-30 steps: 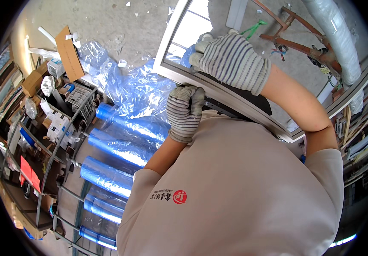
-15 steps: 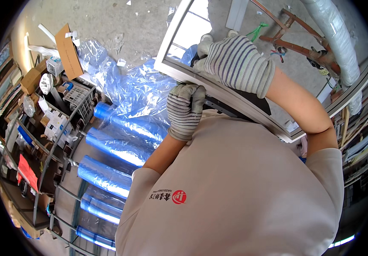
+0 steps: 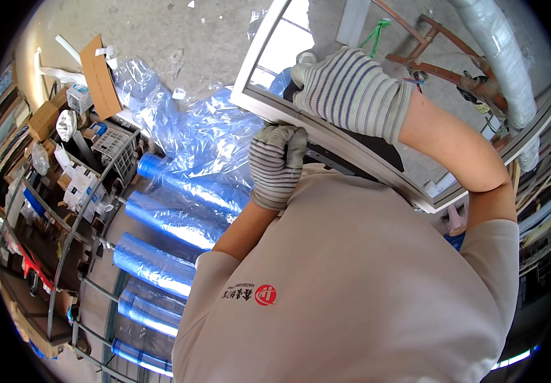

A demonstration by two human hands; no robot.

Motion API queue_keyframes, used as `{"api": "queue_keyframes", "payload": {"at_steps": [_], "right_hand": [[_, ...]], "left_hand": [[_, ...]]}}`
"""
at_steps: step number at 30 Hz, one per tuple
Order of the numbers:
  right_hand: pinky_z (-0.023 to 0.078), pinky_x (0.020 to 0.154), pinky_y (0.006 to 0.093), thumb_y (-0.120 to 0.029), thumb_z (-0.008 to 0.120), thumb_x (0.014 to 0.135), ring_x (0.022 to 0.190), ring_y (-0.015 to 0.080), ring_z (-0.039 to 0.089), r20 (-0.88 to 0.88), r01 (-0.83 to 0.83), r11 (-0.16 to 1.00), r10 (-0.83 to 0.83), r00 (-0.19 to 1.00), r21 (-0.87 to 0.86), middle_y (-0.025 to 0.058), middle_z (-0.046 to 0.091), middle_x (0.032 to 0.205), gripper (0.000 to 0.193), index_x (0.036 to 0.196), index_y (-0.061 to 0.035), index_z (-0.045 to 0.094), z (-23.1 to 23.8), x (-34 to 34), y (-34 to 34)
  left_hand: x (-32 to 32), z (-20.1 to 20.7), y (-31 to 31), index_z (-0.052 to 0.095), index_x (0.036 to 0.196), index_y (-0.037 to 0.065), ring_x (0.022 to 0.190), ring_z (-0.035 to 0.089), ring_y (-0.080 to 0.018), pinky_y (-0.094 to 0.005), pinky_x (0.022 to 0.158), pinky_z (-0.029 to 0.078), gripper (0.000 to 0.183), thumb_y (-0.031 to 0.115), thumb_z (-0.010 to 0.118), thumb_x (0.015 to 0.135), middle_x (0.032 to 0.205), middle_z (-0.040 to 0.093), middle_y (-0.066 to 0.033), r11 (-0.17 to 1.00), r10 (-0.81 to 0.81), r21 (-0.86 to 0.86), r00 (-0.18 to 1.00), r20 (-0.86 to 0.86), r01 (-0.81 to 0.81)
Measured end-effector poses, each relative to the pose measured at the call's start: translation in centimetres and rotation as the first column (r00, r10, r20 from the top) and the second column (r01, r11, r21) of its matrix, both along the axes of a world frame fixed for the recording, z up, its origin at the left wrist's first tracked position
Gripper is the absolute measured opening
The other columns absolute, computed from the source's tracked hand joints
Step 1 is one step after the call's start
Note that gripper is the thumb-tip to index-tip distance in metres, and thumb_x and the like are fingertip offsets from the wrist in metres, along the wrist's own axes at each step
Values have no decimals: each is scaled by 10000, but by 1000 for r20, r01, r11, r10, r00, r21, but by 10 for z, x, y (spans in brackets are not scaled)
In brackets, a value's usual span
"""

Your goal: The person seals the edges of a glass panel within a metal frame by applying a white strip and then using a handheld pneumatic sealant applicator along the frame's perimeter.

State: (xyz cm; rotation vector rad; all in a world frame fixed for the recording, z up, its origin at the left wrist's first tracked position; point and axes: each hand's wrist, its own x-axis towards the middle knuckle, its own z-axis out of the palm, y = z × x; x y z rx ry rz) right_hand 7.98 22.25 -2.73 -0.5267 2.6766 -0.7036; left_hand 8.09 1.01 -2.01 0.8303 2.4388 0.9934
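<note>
A glass panel in a silver-grey frame (image 3: 247, 71) lies slanted in front of my body. My right hand (image 3: 357, 92), in a striped knit glove, reaches over the near frame edge onto the glass. Its fingers are curled and the fingertips are hidden; a dark patch shows beside them, which I cannot identify. My left hand (image 3: 277, 167), gloved alike, is a fist against the outer side of the near frame edge. What it grips, if anything, is hidden. A black strip (image 3: 333, 159) runs along the frame beside it. Green strapping (image 3: 375, 33) shows within the panel area.
Crumpled blue film (image 3: 205, 131) and several blue film rolls (image 3: 154, 262) lie at left. Beyond them stands a metal rack with a grey crate (image 3: 114, 150) and a cardboard piece (image 3: 98, 80). A plastic-wrapped length (image 3: 500, 57) and a rusty trestle (image 3: 432, 67) appear at upper right.
My right hand has shifted slightly, its fingers tucked a little further in and its elbow further right. My left hand and the framed panel stay nearly in place.
</note>
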Motion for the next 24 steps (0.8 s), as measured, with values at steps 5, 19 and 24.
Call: {"api": "queue_keyframes", "payload": {"at_steps": [5, 19, 24], "right_hand": [[526, 509, 381, -157, 488, 902, 628, 250, 649, 49, -85, 995, 83, 995, 46, 108, 599, 632, 214, 826, -2, 614, 9, -7, 9], [538, 559, 381, -151, 500, 879, 672, 272, 658, 42, 41, 999, -40, 998, -28, 134, 607, 693, 183, 880, 3, 599, 4, -2, 0], [540, 567, 377, -135, 514, 863, 695, 266, 660, 38, 56, 998, -56, 998, 16, 114, 613, 709, 155, 870, -31, 629, 5, 5, 1]], "left_hand": [[1, 2, -1, 633, 850, 41, 717, 605, -235, -335, 695, 482, 96, 65, 713, 802, 813, 638, -101, 999, 12, -48, 1000, 11, -11], [1, 6, 0, 645, 853, 40, 716, 616, -237, -324, 697, 492, 93, 86, 711, 808, 826, 643, -112, 997, 23, -78, 999, 45, -19], [-7, 9, 2, 646, 858, 39, 716, 617, -242, -324, 687, 492, 94, 92, 708, 812, 814, 640, -106, 999, -38, -37, 998, 50, 40]]}}
